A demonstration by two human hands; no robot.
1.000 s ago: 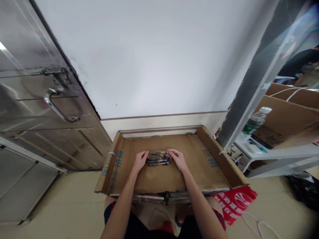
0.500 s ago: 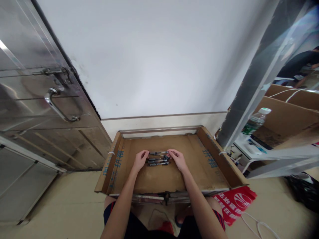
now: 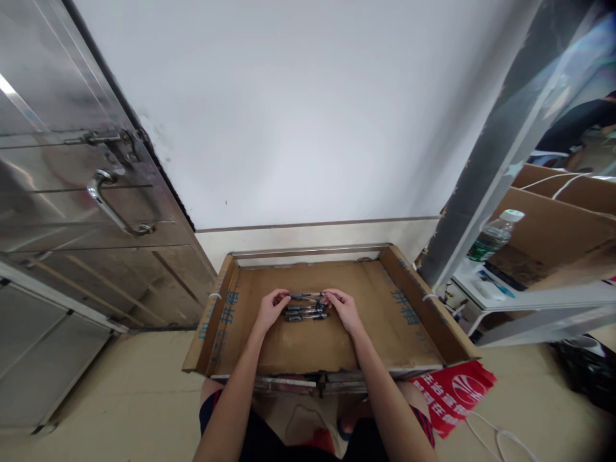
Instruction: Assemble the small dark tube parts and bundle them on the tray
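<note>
Several clear-barrelled pens with dark ends (image 3: 305,316) lie side by side across a cardboard tray (image 3: 310,350). Just beyond them, one more pen (image 3: 310,294) spans the gap between my hands. My left hand (image 3: 272,311) is closed, thumb and fingertips pinched at the left end of this pen. At its right end, my right hand (image 3: 344,309) pinches it between thumb and forefinger. Another pen part slants beneath it, close to the right fingertips; small details there are blurred. Both fingertip grips partly hide the pen ends.
Raised cardboard flaps edge the tray left (image 3: 212,327) and right (image 3: 428,301). A white wall (image 3: 308,128) stands behind, a metal door (image 3: 96,212) to the left. On the right, a white table (image 3: 524,301) bears a water bottle (image 3: 495,234) and a cardboard box (image 3: 563,237).
My left fingertips have shifted slightly to the right along the upper pen. My right hand and the row of pens look almost the same.
</note>
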